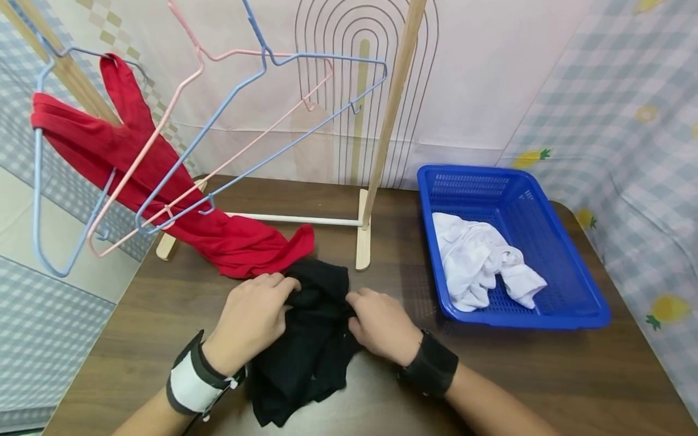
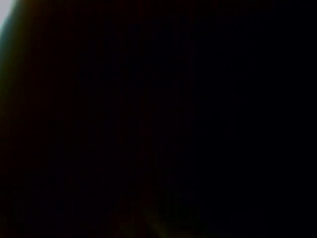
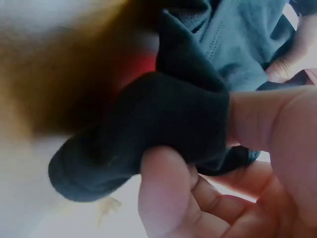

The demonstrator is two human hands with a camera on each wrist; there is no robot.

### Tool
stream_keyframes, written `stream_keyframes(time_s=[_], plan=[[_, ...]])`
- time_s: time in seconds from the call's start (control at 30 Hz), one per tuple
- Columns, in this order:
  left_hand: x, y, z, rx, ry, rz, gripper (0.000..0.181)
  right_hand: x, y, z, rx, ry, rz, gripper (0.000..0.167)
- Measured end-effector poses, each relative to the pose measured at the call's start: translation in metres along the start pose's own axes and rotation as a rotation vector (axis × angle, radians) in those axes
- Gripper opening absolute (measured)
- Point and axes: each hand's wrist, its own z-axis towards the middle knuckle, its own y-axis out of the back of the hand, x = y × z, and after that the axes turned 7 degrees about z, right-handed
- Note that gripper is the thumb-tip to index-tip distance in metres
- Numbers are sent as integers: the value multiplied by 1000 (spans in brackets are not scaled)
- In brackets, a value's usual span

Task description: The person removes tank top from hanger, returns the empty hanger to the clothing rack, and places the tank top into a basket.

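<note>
A black garment (image 1: 305, 339) lies crumpled on the brown table between both hands. On its left edge, near the top, the left hand (image 1: 253, 315) grips the cloth with curled fingers. The right hand (image 1: 384, 324) pinches the garment's right edge. Seen from the right wrist, the right hand (image 3: 247, 163) holds a fold of the black cloth (image 3: 163, 119) between thumb and fingers, with part of the other hand (image 3: 297, 54) at the upper right. The left wrist view is almost wholly dark.
A red garment (image 1: 218, 233) hangs from a blue hanger (image 1: 38, 194) down onto the table (image 1: 180, 303). Pink (image 1: 147, 145) and blue hangers (image 1: 204, 130) hang beside a wooden rack post (image 1: 395, 109). At right, a blue basket (image 1: 578, 278) holds white cloth (image 1: 474, 260).
</note>
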Motion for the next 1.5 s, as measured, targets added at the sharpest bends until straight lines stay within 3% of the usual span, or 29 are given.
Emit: stream_keyframes(time_s=[0.17,0.33,0.6,0.87,1.13,1.27,1.37,1.5], plan=[[-5,25,17,-42,-33,-139,32,8,21,-6,-154,44,-24,10],[-13,42,35,-79,-78,-272,29,14,43,-11,-315,107,27,20],[-38,64,80,-159,-172,-437,22,18,94,-18,-546,163,98,11],[-58,90,133,-281,-335,-700,22,27,161,-28,-747,210,48,11],[-81,119,175,-310,-512,-944,20,26,209,-49,-976,174,-56,26],[-95,121,190,-298,-557,-1021,22,18,222,-59,-1004,120,-142,29],[-106,112,199,-267,-557,-1078,21,9,225,-67,-1000,74,-223,30],[-119,89,209,-178,-477,-1152,17,0,221,-69,-956,10,-291,30]])
